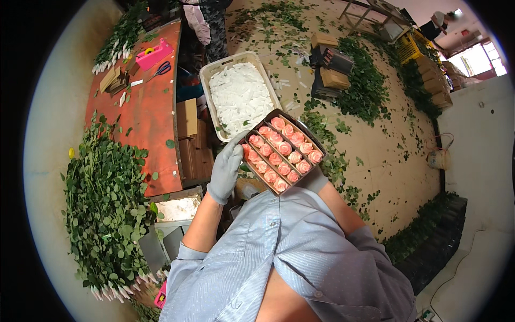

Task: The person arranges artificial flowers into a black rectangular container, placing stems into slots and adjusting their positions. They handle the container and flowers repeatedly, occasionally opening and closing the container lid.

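Observation:
In front of my torso is a bunch of pink roses [274,158], its blooms set in rows between strips of cardboard and wrapped in a brown cardboard sleeve [301,124]. My left hand [226,170], in a grey glove, is closed against the sleeve's left side. Beneath the lower right corner, my gloved right hand [316,182] supports the bunch; its fingers are hidden by it. The stems cannot be seen from here. Just beyond the bunch stands a cream plastic crate [207,86] piled with small white strips [238,94].
On the left, a red-topped table [155,115] bears a pink tape dispenser [154,54], dark-handled scissors [162,68] and cardboard pieces [113,80]. Rose stems [104,209] lie heaped beside it. Leaves litter the floor, with a larger green pile [365,80] at right. Another person [214,29] stands beyond the crate.

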The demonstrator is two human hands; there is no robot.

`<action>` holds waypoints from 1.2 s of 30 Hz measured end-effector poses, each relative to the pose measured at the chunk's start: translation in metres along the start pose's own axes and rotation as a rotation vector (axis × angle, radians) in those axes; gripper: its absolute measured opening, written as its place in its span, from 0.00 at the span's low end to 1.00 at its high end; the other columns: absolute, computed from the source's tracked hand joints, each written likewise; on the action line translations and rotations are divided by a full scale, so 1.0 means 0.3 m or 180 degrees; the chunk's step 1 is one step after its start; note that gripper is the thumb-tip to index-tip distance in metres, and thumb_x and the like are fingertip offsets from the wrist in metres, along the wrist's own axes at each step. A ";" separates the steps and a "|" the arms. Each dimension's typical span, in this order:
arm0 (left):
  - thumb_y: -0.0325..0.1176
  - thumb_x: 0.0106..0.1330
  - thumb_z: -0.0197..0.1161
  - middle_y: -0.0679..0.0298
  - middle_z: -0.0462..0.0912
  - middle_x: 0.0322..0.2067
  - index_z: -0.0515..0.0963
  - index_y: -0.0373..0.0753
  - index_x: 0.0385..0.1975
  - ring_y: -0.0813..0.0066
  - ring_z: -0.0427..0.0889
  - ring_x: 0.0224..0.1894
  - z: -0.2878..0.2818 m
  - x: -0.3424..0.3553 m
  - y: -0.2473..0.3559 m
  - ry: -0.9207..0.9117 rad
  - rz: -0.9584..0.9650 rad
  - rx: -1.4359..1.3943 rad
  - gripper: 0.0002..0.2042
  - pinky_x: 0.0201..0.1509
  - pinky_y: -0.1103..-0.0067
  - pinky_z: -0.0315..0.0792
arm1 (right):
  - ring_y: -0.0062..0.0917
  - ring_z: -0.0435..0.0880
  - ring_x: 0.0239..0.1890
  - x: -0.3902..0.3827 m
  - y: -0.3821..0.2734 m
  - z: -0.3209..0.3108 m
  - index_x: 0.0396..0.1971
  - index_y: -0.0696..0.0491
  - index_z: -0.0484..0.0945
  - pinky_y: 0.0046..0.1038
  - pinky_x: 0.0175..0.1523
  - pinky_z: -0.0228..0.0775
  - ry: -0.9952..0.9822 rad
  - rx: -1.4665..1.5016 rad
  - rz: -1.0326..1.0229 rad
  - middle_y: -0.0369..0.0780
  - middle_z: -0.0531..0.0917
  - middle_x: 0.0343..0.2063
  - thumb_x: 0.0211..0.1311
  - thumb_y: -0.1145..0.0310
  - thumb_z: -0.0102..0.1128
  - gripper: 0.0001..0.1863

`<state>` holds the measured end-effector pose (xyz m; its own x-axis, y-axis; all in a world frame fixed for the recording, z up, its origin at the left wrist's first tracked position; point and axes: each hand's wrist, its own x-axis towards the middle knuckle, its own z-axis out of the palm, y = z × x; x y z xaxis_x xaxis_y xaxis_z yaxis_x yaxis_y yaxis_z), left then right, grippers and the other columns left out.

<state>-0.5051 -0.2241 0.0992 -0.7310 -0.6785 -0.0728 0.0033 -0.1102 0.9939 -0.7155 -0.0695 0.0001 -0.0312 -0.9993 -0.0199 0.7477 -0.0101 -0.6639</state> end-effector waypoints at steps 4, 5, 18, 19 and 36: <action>0.33 0.75 0.59 0.52 0.77 0.60 0.70 0.29 0.64 0.67 0.76 0.62 0.022 -0.027 0.017 0.0734 0.0392 0.0684 0.22 0.70 0.73 0.67 | 0.32 0.69 0.72 -0.012 0.078 -0.092 0.76 0.51 0.57 0.37 0.77 0.61 0.0447 0.0693 0.0198 0.40 0.64 0.75 0.82 0.60 0.36 0.27; 0.32 0.73 0.61 0.52 0.77 0.59 0.71 0.29 0.63 0.67 0.76 0.61 0.029 -0.036 0.032 0.0954 0.0564 0.1053 0.21 0.69 0.73 0.68 | 0.32 0.69 0.72 -0.008 0.071 -0.087 0.76 0.51 0.56 0.37 0.77 0.61 0.0439 0.0670 0.0245 0.40 0.64 0.75 0.82 0.60 0.37 0.27; 0.39 0.62 0.70 0.42 0.67 0.69 0.85 0.40 0.44 0.38 0.64 0.69 0.147 -0.044 0.100 0.0518 0.1022 0.3153 0.14 0.72 0.54 0.60 | 0.33 0.70 0.71 0.003 -0.128 0.084 0.78 0.50 0.53 0.35 0.76 0.62 -0.0291 -0.0914 0.0109 0.39 0.66 0.74 0.80 0.60 0.44 0.31; 0.39 0.62 0.70 0.42 0.67 0.69 0.85 0.41 0.44 0.38 0.64 0.70 0.155 -0.036 0.105 0.0515 0.0992 0.3261 0.14 0.72 0.55 0.60 | 0.33 0.71 0.71 -0.002 -0.137 0.090 0.77 0.51 0.55 0.34 0.76 0.63 -0.0253 -0.1431 -0.0085 0.39 0.68 0.73 0.78 0.62 0.46 0.31; 0.30 0.51 0.75 0.59 0.78 0.50 0.88 0.48 0.41 0.54 0.73 0.57 0.191 0.057 0.071 0.0526 0.0011 0.4206 0.15 0.60 0.62 0.68 | 0.26 0.84 0.51 -0.070 0.074 -0.328 0.56 0.42 0.79 0.34 0.49 0.81 0.2487 0.1189 0.0754 0.30 0.86 0.51 0.79 0.46 0.35 0.25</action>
<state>-0.5567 -0.1964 0.1237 -0.6412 -0.7672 0.0141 -0.7239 0.6109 0.3204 -0.7634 -0.0454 -0.0878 -0.1891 -0.6687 -0.7191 0.9547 0.0461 -0.2940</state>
